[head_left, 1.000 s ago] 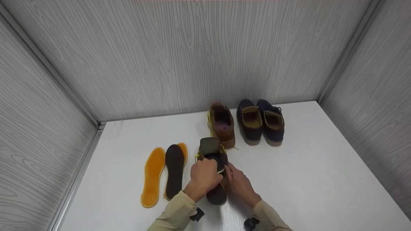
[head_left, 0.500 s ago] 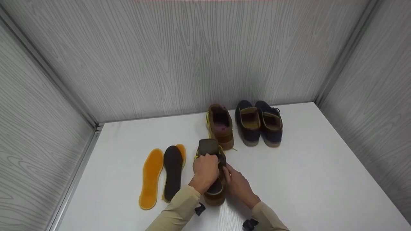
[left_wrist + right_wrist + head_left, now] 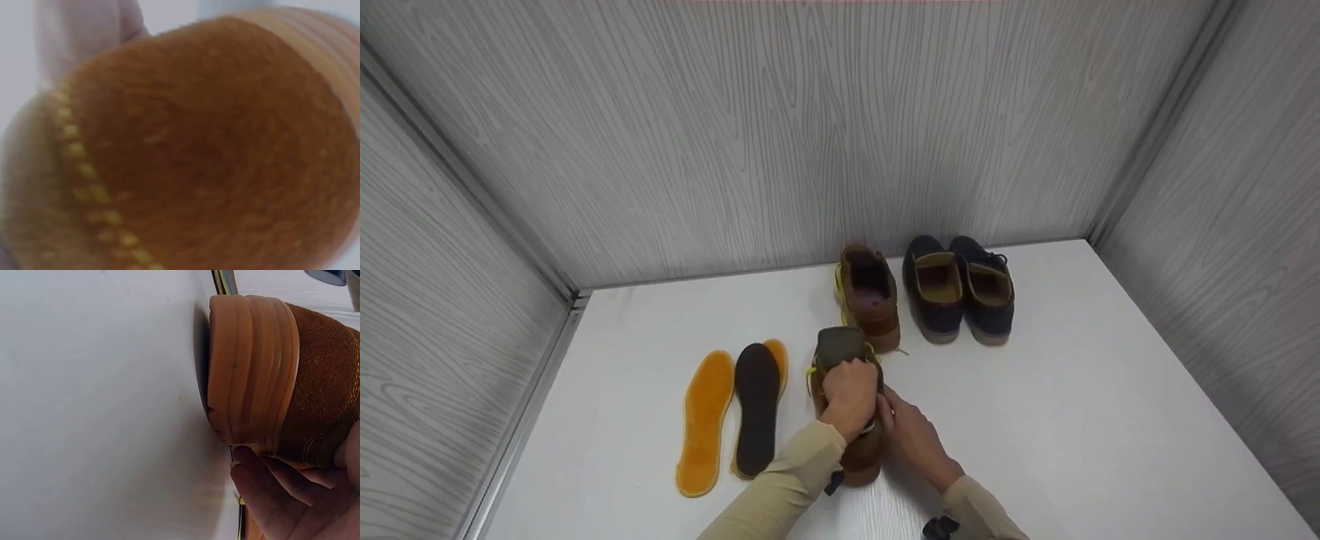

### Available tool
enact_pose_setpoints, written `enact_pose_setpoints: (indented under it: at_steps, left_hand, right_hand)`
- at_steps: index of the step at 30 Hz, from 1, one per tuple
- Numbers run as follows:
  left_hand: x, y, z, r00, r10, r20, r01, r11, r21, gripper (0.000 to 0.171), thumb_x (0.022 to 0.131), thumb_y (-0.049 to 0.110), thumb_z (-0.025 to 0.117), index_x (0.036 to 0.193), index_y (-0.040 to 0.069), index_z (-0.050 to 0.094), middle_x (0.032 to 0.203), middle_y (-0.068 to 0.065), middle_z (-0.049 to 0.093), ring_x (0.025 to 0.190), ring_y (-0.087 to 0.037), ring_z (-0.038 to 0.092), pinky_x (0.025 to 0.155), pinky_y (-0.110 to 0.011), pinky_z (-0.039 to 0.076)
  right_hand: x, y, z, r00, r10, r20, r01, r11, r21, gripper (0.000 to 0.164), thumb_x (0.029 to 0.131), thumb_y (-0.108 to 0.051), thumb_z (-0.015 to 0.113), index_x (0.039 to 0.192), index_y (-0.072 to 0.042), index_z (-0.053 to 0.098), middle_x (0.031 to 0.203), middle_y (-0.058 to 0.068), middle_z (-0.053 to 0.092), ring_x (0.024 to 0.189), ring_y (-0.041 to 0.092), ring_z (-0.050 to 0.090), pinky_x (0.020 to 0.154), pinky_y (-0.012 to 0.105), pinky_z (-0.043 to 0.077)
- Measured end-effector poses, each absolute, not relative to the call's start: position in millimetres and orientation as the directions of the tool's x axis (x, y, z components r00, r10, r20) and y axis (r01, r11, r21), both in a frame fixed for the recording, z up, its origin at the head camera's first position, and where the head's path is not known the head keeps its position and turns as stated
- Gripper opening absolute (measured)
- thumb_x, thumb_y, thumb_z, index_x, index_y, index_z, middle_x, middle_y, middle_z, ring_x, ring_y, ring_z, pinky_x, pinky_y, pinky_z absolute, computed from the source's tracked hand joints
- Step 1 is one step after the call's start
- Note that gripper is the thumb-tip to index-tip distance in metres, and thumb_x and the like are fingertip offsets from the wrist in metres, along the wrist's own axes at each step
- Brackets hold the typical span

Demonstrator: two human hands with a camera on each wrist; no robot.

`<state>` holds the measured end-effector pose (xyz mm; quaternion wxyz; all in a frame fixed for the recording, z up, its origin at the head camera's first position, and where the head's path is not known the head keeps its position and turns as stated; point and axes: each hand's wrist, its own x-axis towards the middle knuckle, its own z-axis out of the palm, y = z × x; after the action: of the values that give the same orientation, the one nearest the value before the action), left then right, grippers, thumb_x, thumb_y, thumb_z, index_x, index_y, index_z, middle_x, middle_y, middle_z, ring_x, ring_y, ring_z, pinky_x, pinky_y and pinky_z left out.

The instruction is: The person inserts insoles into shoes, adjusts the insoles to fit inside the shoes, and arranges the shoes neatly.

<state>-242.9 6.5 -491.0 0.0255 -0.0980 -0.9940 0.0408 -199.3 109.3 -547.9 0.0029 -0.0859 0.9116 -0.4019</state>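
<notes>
A brown suede shoe [image 3: 864, 459] with yellow laces stands lengthwise in front of me, its olive tongue [image 3: 841, 345] pulled up. My left hand [image 3: 849, 394] reaches into its opening from above, fingers hidden inside, so I cannot tell what they hold there. My right hand [image 3: 911, 435] grips the shoe's right side. In the right wrist view, the fingers [image 3: 270, 495] bend round beside the ridged tan sole [image 3: 247, 371]. Close up in the left wrist view is the suede heel [image 3: 214, 140] with yellow stitching. The insole in this shoe is covered by my left hand and the shoe.
Left of the shoe lie an orange insole [image 3: 706, 420] and a dark insole [image 3: 756, 420], which overlaps another orange insole [image 3: 778, 356]. Behind stands the matching brown shoe [image 3: 877, 322], with two navy shoes [image 3: 936, 315] beside it. Grey panels [image 3: 780, 135] enclose the white table [image 3: 1072, 390].
A dark insole that stuck out over the shoe's heel has slid inside. My left hand has moved forward and deeper into the opening. My right hand keeps its hold on the shoe's side.
</notes>
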Motion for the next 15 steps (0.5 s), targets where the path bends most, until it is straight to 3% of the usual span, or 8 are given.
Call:
enact_pose_setpoints:
  at_steps: [11,15]
  left_hand:
    - [-244,0,-504,-0.975,0.221,0.021,0.219,0.974,-0.063,0.012,0.086,0.016,0.067,0.08,0.008,0.073,0.074,-0.009,0.067,0.066,-0.023,0.066,0.048,-0.034,0.051]
    - [-243,0,-507,-0.974,0.228,0.02,0.226,0.972,-0.07,0.014,0.087,0.018,0.066,0.079,0.009,0.072,0.074,-0.009,0.067,0.066,-0.022,0.065,0.048,-0.033,0.05]
  right_hand:
    - [-197,107,-549,-0.985,-0.149,0.088,-0.167,0.673,-0.72,0.046,0.104,-0.039,0.034,0.135,-0.011,0.052,0.112,0.009,0.066,0.088,0.019,0.063,0.075,0.045,0.05]
    - [-198,107,-549,-0.984,-0.148,0.096,-0.172,0.679,-0.714,0.044,0.104,-0.037,0.034,0.134,-0.011,0.053,0.111,0.008,0.066,0.088,0.019,0.063,0.074,0.045,0.05]
